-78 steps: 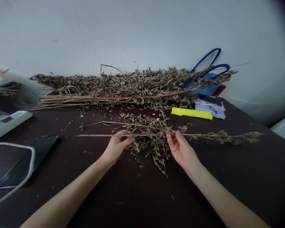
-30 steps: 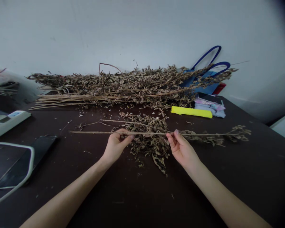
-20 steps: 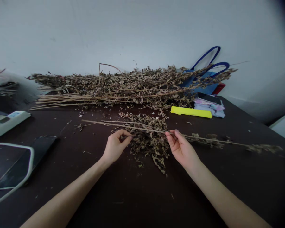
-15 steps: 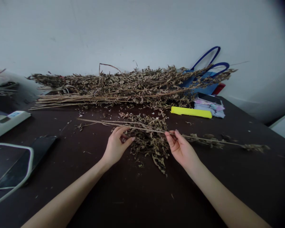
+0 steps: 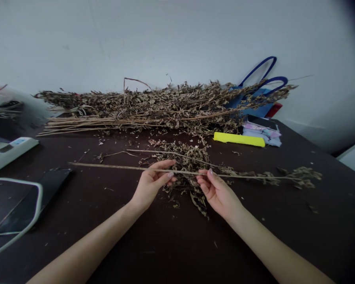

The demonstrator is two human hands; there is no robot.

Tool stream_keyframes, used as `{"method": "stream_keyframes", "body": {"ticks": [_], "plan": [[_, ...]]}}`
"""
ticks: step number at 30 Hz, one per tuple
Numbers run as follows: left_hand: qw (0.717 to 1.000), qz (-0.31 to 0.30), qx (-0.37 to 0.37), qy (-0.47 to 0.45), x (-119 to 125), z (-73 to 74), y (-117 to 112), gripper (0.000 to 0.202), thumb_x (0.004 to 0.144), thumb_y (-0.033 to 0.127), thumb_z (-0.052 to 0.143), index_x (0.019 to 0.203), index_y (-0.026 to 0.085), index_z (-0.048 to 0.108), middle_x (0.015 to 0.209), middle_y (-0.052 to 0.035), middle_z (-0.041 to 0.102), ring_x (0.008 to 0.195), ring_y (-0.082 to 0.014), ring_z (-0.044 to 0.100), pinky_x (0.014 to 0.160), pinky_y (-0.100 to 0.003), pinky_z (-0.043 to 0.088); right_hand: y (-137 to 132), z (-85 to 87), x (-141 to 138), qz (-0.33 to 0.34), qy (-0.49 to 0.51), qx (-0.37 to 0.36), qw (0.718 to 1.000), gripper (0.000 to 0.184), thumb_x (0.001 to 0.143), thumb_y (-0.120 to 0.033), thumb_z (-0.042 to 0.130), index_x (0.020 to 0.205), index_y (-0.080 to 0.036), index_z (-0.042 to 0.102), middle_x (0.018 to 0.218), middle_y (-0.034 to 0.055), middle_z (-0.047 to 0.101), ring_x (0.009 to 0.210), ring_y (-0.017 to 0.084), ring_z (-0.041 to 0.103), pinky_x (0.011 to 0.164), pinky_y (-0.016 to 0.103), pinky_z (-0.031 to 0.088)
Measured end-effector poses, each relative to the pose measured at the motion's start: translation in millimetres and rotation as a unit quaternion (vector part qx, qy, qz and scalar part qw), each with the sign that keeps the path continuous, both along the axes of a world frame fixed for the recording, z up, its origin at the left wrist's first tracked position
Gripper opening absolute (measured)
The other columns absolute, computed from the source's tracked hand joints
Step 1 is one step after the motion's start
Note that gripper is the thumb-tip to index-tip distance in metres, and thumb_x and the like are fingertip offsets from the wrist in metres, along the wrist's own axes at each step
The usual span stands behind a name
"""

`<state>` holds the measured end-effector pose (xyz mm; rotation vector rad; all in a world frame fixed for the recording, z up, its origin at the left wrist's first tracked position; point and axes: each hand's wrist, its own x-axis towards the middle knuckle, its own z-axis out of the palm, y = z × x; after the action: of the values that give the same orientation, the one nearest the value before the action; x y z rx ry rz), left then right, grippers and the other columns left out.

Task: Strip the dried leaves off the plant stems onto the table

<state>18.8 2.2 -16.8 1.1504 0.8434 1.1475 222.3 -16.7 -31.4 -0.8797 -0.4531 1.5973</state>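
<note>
A long dried plant stem (image 5: 106, 166) lies across both hands, its bare end to the left and dry leaves at its right end. My left hand (image 5: 149, 181) pinches it between thumb and fingers. Closer to the leafy end, my right hand (image 5: 219, 193) has its thumb and fingertips closed on the same stem. Under and behind the hands is a heap of crumbled dried leaves (image 5: 185, 189). Another thin dried stalk (image 5: 148, 151) rests on that heap, just beyond the held one.
A big bundle of dried stalks (image 5: 142, 106) lies along the wall. At the back right are a blue bag (image 5: 254, 100), a bright yellow strip (image 5: 239, 139) and a phone (image 5: 262, 122) on a pastel packet. A dark flat device (image 5: 32, 201) and a white appliance (image 5: 13, 152) occupy the left.
The held stem has shifted left and nearer to me, apart from the other stalk. My left hand has closed on it, and my right hand has moved slightly left.
</note>
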Motion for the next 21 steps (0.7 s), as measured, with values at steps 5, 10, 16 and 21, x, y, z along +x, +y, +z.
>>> {"method": "stream_keyframes", "body": {"ticks": [5,10,16,21], "plan": [[0.999,0.002,0.026,0.026,1.9,-5.8,-1.1,0.024,0.074,0.020,0.065,0.098,0.017,0.064,0.115,-0.0087,0.061,0.072,-0.0102,0.060,0.068,-0.025,0.050,-2.2,-1.2,-2.7,0.006,-0.001,-0.007,1.000,0.020,0.072,-0.028,0.071,0.083,-0.012,0.069,0.072,0.0053,0.071,0.062,0.009,0.066,0.057,0.011,0.055],[0.997,0.027,0.030,0.071,1.6,-7.7,-0.6,0.016,0.074,0.021,0.066,0.088,0.014,0.064,0.070,-0.0014,0.064,0.062,-0.0106,0.061,0.062,-0.023,0.050,-0.9,-0.2,0.4,0.022,0.013,-0.001,1.000,0.017,0.075,-0.026,0.068,0.084,-0.011,0.069,0.073,0.0059,0.071,0.061,0.009,0.066,0.057,0.012,0.055],[0.992,0.020,0.055,0.114,0.3,-6.0,1.0,0.010,0.076,0.022,0.063,0.077,0.013,0.065,0.072,-0.0016,0.061,0.059,-0.0090,0.059,0.057,-0.022,0.048,0.4,-0.4,2.7,0.022,0.035,0.000,0.999,0.011,0.079,-0.020,0.063,0.082,-0.012,0.068,0.074,0.0069,0.071,0.065,0.010,0.067,0.061,0.013,0.055],[0.992,0.001,0.046,0.118,0.3,-5.7,0.2,0.012,0.077,0.025,0.063,0.074,0.013,0.063,0.072,-0.0009,0.058,0.060,-0.0090,0.058,0.056,-0.021,0.047,0.0,-1.3,2.1,0.003,0.022,0.014,1.000,0.012,0.077,-0.021,0.065,0.084,-0.012,0.068,0.074,0.0067,0.071,0.066,0.010,0.067,0.062,0.013,0.055]]}}
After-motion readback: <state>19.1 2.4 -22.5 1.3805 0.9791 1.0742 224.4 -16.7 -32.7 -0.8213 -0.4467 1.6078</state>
